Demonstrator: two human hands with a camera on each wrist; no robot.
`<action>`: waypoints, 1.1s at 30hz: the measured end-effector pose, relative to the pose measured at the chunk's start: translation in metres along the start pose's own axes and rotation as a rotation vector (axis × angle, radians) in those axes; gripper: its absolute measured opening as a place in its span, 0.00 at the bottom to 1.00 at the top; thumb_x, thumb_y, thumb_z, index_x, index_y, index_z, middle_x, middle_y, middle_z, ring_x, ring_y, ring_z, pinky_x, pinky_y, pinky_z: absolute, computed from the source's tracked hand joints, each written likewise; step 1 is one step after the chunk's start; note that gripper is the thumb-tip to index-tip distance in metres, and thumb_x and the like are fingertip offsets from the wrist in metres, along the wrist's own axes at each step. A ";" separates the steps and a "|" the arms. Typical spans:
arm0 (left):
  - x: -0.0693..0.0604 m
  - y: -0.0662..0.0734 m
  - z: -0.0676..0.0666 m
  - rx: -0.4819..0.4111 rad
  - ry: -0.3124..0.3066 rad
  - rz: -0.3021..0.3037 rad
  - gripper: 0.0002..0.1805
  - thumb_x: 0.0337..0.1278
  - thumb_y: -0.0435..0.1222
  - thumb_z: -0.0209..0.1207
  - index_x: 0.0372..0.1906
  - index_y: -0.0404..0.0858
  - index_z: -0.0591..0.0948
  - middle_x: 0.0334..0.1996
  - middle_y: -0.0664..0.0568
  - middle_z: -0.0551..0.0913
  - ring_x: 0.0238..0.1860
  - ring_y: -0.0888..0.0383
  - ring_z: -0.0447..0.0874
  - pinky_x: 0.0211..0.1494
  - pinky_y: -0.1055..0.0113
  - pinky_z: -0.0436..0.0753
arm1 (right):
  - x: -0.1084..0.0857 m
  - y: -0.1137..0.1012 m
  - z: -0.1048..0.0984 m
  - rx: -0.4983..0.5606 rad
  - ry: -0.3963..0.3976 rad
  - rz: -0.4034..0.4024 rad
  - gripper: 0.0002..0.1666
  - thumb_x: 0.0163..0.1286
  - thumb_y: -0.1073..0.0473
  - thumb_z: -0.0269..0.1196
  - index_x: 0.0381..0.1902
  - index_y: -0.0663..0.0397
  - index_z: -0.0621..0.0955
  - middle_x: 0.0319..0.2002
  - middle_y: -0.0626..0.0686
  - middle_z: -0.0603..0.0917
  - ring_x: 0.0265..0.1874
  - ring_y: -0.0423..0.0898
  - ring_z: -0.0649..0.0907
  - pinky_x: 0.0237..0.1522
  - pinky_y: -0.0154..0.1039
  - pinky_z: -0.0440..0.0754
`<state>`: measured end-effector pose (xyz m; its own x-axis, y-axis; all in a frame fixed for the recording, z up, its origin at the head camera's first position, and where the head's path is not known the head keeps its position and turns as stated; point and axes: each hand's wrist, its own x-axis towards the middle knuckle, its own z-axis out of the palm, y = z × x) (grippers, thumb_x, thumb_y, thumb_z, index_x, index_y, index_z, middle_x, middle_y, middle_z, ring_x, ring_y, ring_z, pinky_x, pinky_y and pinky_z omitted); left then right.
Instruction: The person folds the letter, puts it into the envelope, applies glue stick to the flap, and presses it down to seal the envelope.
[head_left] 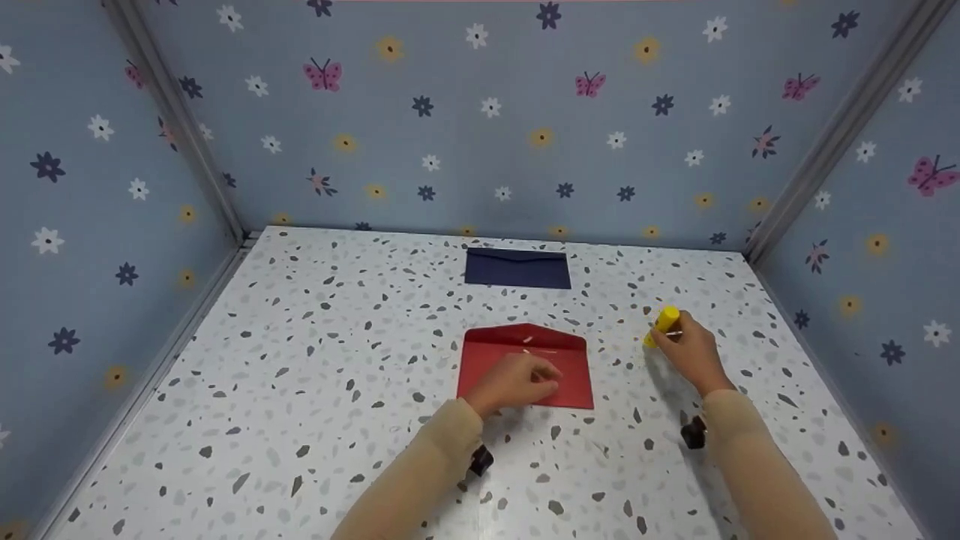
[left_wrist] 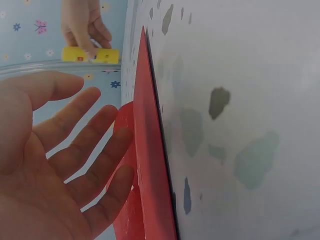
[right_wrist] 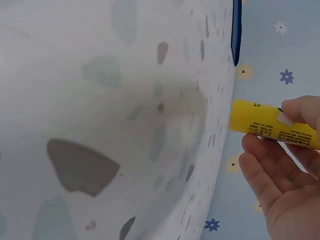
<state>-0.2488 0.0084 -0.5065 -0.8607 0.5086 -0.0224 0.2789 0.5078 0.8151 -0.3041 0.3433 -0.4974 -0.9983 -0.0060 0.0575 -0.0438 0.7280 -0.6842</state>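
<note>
A red envelope (head_left: 574,379) lies on the speckled tabletop with its flap (head_left: 491,339) folded up and away. Small whitish marks show near the flap's crease. Over the envelope is my left hand (head_left: 517,381); the left wrist view shows its fingers (left_wrist: 82,152) spread and loosely bent, holding nothing. Whether they touch the paper I cannot tell. To the right, my right hand (head_left: 699,358) pinches a yellow glue stick (head_left: 667,319) between thumb and fingers. Printed text is visible on the glue stick (right_wrist: 255,117) in the right wrist view. It is tilted, close above the table.
Behind the red envelope a dark blue envelope (head_left: 517,271) lies flat near the table's back edge. Patterned panels (head_left: 487,112) with flowers and butterflies enclose the back and both sides of the white speckled table (head_left: 300,420).
</note>
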 end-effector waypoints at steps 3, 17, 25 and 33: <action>-0.003 -0.003 -0.003 -0.015 0.007 0.001 0.15 0.67 0.41 0.62 0.54 0.41 0.86 0.44 0.62 0.85 0.45 0.64 0.82 0.49 0.67 0.82 | 0.003 0.008 0.001 -0.004 -0.020 0.054 0.26 0.76 0.52 0.59 0.61 0.63 0.68 0.57 0.67 0.75 0.56 0.62 0.78 0.59 0.57 0.76; -0.012 -0.016 -0.022 0.031 0.050 0.011 0.15 0.67 0.41 0.60 0.53 0.41 0.87 0.46 0.60 0.85 0.48 0.61 0.82 0.55 0.63 0.80 | -0.001 0.014 -0.006 0.023 -0.058 0.143 0.37 0.74 0.47 0.62 0.69 0.63 0.63 0.63 0.68 0.72 0.62 0.63 0.74 0.62 0.59 0.73; -0.014 -0.025 -0.050 -0.005 0.166 -0.053 0.14 0.68 0.40 0.59 0.53 0.43 0.86 0.48 0.57 0.85 0.47 0.59 0.81 0.55 0.58 0.79 | -0.015 -0.007 -0.026 -0.048 0.082 0.035 0.30 0.72 0.52 0.64 0.61 0.61 0.64 0.37 0.58 0.73 0.30 0.51 0.72 0.32 0.43 0.71; -0.005 -0.030 -0.069 0.057 0.248 -0.096 0.14 0.64 0.38 0.62 0.53 0.43 0.86 0.48 0.57 0.85 0.51 0.58 0.81 0.58 0.60 0.79 | -0.020 -0.047 -0.017 0.030 0.138 -0.197 0.20 0.72 0.54 0.64 0.53 0.55 0.71 0.32 0.54 0.74 0.28 0.49 0.73 0.27 0.36 0.73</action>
<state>-0.2821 -0.0578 -0.4911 -0.9605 0.2738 0.0501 0.2082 0.5873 0.7821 -0.2810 0.3208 -0.4546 -0.9560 -0.0506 0.2890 -0.2400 0.7015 -0.6711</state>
